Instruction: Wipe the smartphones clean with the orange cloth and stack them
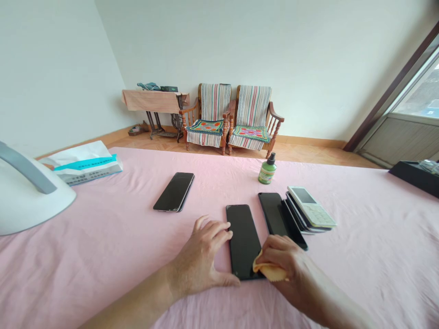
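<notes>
Bright, soft daylight, with wide-angle stretch at the edges.
Pale light enters through the door glass (423, 98) at far right, where the view outside washes out; the wall (308, 55) is fairly evenly lit, dimming toward the upper right corner. Shadows are soft, including shallow shading in the folds of the pink tablecloth (103, 265). The central smartphone (243, 240) shows little glare on its black screen. The brown door frame (393, 91) leans steeply, and the white appliance (27, 201) at left looks stretched. Print on the green spray bottle (267, 173) is too soft to read.
</notes>
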The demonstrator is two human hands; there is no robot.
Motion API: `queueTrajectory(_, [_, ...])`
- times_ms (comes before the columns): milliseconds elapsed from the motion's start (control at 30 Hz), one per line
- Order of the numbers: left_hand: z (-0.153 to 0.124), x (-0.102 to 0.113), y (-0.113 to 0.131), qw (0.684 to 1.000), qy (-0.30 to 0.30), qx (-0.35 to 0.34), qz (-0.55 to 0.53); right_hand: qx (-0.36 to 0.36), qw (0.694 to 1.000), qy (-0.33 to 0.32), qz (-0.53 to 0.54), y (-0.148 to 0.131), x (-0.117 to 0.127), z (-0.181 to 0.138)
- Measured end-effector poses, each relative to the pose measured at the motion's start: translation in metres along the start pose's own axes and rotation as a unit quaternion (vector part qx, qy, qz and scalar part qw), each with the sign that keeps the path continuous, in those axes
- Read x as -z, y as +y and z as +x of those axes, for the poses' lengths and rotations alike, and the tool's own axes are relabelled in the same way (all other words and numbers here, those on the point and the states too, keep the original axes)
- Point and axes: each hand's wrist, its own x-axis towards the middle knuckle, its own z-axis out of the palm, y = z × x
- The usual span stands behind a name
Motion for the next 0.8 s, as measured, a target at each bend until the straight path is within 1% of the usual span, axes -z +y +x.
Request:
queueTrajectory(100, [-0.001,-0.001,0.002,1.0,-0.001,0.003,0.016,-0.002,0.999,0.038,-0.038,0.007,-0.004,0.006])
queueTrajectory(200, [-0.003,-0.001,0.003,0.999,0.009,-0.017,0.03,-0.004,0.998,0.035,-0.051,0.007,-0.007,0.007])
queueTrajectory(267, [-0.006,-0.001,0.006,0.998,0.02,-0.047,0.026,-0.009,0.998,0.036,-0.052,0.006,-0.009,0.005])
queueTrajectory(333, [-0.009,-0.002,0.012,0.995,0.021,-0.094,0.021,-0.01,0.998,0.044,-0.054,0.004,-0.01,0.003])
queueTrajectory(433, [-0.013,-0.008,0.021,0.985,0.015,-0.167,0.039,-0.004,0.997,0.053,-0.057,0.003,-0.01,0.003])
queueTrajectory(500, [-0.015,-0.013,0.024,0.979,0.019,-0.196,0.053,-0.005,0.996,0.06,-0.064,0.002,-0.011,0.003])
queueTrajectory(600, [-0.019,-0.018,0.026,0.977,0.039,-0.203,0.05,-0.009,0.996,0.055,-0.071,-0.002,-0.01,-0.003])
queueTrajectory(700, [-0.021,-0.019,0.026,0.978,0.064,-0.194,0.044,-0.003,0.997,0.031,-0.071,-0.006,-0.009,-0.008])
queueTrajectory(800, [-0.021,-0.017,0.027,0.977,0.083,-0.192,0.043,-0.002,0.996,0.024,-0.085,-0.004,-0.006,-0.003])
